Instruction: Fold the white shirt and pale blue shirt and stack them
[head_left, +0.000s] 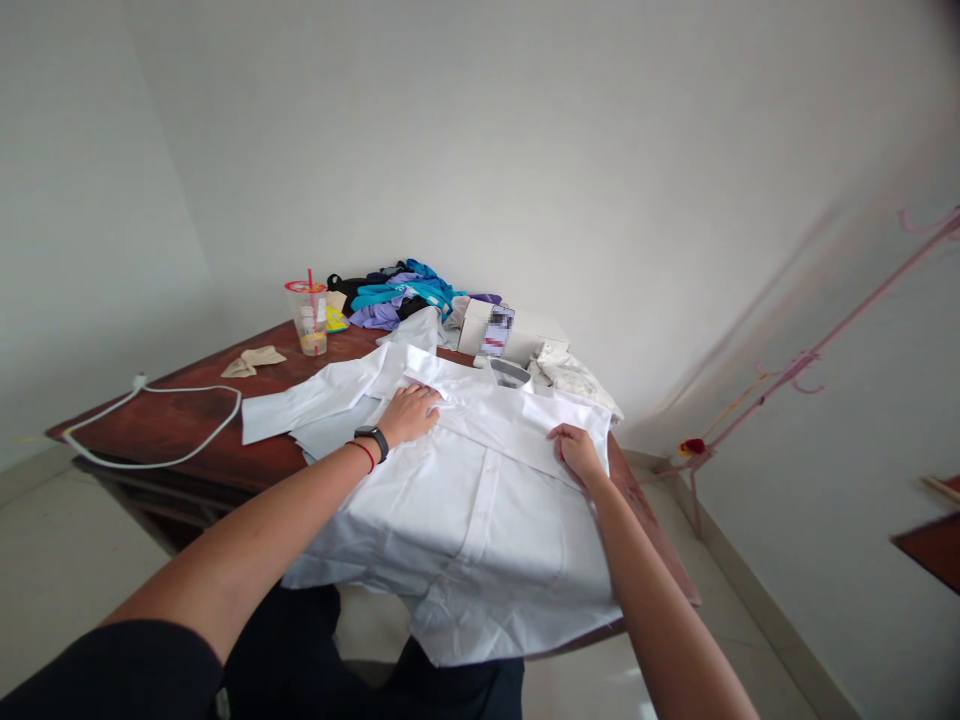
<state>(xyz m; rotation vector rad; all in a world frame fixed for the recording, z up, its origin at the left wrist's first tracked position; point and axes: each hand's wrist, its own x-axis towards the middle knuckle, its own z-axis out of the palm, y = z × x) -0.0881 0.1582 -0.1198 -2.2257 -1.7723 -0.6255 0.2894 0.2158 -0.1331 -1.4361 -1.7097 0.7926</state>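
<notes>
A white button-up shirt [420,500] is spread over the table, its button strip running down the middle and its lower edge hanging over the near side. One sleeve stretches out to the left; the other appears folded across the upper body of the shirt. My left hand [410,412] lies flat on the shirt's upper left part, fingers stretched out and holding nothing. At the right side, my right hand [577,452] has its fingers curled and closed on the white cloth. Its fingertips are partly hidden.
The brown table [180,425] carries a white cable [154,465], a beige cloth bow [255,360] and a plastic cup with a straw [309,325]. Behind are heaped clothes [409,290], a white box [536,335] and a phone [497,332]. A pink stand [787,375] leans at right.
</notes>
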